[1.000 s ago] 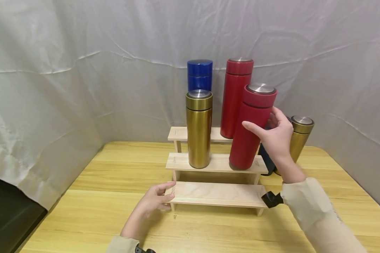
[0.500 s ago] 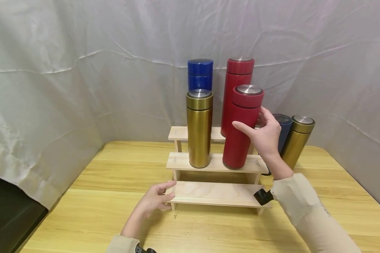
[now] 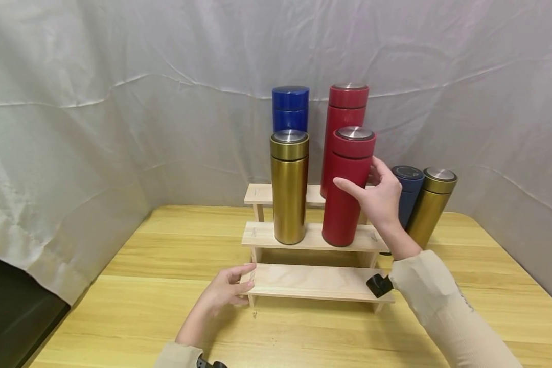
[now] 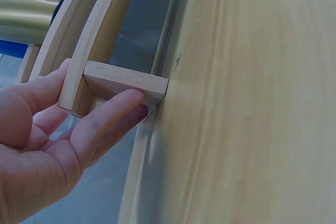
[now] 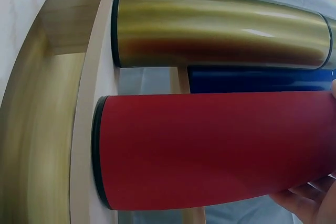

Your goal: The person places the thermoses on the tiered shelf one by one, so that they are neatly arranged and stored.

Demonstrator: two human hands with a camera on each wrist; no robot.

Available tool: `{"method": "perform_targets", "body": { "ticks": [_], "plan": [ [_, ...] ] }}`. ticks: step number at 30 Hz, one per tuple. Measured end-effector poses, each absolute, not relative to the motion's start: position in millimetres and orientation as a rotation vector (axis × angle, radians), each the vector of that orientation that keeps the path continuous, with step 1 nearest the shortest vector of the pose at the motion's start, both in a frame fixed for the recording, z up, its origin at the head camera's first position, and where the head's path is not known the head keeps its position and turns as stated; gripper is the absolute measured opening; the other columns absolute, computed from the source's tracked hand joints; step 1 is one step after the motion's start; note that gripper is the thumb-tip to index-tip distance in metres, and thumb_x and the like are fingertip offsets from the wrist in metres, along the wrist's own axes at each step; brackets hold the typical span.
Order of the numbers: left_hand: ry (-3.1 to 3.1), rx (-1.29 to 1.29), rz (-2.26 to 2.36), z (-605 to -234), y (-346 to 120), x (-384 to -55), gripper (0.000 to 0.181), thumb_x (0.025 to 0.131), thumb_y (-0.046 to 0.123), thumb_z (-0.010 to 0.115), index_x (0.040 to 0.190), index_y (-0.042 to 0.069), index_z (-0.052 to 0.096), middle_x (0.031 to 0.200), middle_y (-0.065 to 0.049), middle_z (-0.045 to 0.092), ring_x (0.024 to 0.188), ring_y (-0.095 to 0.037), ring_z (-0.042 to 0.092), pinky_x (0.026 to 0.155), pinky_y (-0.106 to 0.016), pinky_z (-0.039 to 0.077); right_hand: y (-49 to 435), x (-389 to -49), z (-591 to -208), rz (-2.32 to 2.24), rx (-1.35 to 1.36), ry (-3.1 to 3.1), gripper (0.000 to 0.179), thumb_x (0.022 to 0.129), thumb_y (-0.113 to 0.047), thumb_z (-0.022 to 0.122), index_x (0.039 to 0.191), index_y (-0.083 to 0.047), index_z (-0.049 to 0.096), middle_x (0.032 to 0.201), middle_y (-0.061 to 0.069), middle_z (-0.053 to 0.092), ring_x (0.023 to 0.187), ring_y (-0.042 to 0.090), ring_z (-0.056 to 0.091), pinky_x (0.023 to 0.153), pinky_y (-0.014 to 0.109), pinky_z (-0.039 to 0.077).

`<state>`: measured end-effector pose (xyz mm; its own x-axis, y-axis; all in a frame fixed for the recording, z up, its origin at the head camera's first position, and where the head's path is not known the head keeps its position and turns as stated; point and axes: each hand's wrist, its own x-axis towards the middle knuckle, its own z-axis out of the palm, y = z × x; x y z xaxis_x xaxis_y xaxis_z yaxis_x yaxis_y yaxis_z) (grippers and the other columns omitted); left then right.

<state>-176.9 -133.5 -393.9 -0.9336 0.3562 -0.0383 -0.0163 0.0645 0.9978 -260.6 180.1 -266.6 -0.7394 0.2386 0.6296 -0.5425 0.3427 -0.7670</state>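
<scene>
My right hand grips a red thermos, thumb across its front and fingers round its right side. The thermos stands upright on the middle step of a wooden three-step stand; its dark base meets the board in the right wrist view. Left of it on that step is a gold thermos. My left hand holds the left end of the bottom step, with the thumb at the board and fingers against the leg in the left wrist view.
On the top step stand a blue thermos and another red thermos, both partly hidden. To the right of the stand, a dark blue thermos and a second gold thermos stand on the wooden table. Grey cloth hangs behind.
My right hand has moved the red thermos left along the middle step and brought it more upright. The dark blue thermos has come into view. My left hand has stayed put.
</scene>
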Motion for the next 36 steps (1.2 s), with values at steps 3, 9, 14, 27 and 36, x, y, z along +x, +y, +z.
{"method": "perform_targets", "body": {
  "ticks": [3, 9, 14, 27, 36],
  "plan": [
    [2.063, 0.34, 1.949, -394, -133, -178, 0.05, 0.086, 0.003, 0.056, 0.13, -0.009, 0.036, 0.134, -0.034, 0.026, 0.096, -0.034, 0.055, 0.077, -0.049, 0.05, 186, -275, -277, 1.424, 0.294, -1.942, 0.065, 0.066, -0.034, 0.079, 0.124, -0.02, 0.053, 0.106, 0.005, 0.061, 0.089, 0.02, 0.057, 0.072, 0.029, 0.052],
    [2.068, 0.337, 1.948, -395, -134, -178, 0.05, 0.086, 0.003, 0.057, 0.13, -0.008, 0.037, 0.135, -0.033, 0.025, 0.098, -0.035, 0.055, 0.076, -0.048, 0.051, 188, -272, -276, 1.414, 0.341, -1.971, 0.066, 0.069, -0.029, 0.077, 0.128, -0.019, 0.048, 0.111, 0.006, 0.059, 0.092, 0.02, 0.056, 0.075, 0.03, 0.052],
    [2.07, 0.335, 1.948, -395, -134, -178, 0.05, 0.085, 0.003, 0.057, 0.13, -0.008, 0.037, 0.136, -0.032, 0.023, 0.1, -0.036, 0.053, 0.076, -0.048, 0.051, 180, -251, -262, 1.504, 0.388, -1.972, 0.069, 0.07, -0.023, 0.077, 0.129, -0.012, 0.045, 0.116, 0.012, 0.055, 0.098, 0.025, 0.054, 0.08, 0.037, 0.051],
    [2.07, 0.352, 1.947, -396, -134, -178, 0.05, 0.086, 0.003, 0.057, 0.13, -0.008, 0.036, 0.136, -0.032, 0.023, 0.098, -0.035, 0.054, 0.077, -0.049, 0.05, 181, -229, -259, 1.489, 0.488, -2.09, 0.066, 0.082, -0.02, 0.065, 0.136, -0.01, 0.029, 0.121, 0.013, 0.049, 0.102, 0.02, 0.048, 0.078, 0.018, 0.049],
    [2.081, 0.349, 1.942, -396, -134, -178, 0.05, 0.086, 0.003, 0.056, 0.131, -0.008, 0.036, 0.138, -0.032, 0.02, 0.101, -0.037, 0.052, 0.076, -0.049, 0.05, 187, -226, -263, 1.48, 0.492, -2.078, 0.06, 0.084, -0.011, 0.061, 0.135, -0.006, 0.029, 0.123, 0.011, 0.047, 0.106, 0.017, 0.046, 0.079, 0.018, 0.047]
  ]
}}
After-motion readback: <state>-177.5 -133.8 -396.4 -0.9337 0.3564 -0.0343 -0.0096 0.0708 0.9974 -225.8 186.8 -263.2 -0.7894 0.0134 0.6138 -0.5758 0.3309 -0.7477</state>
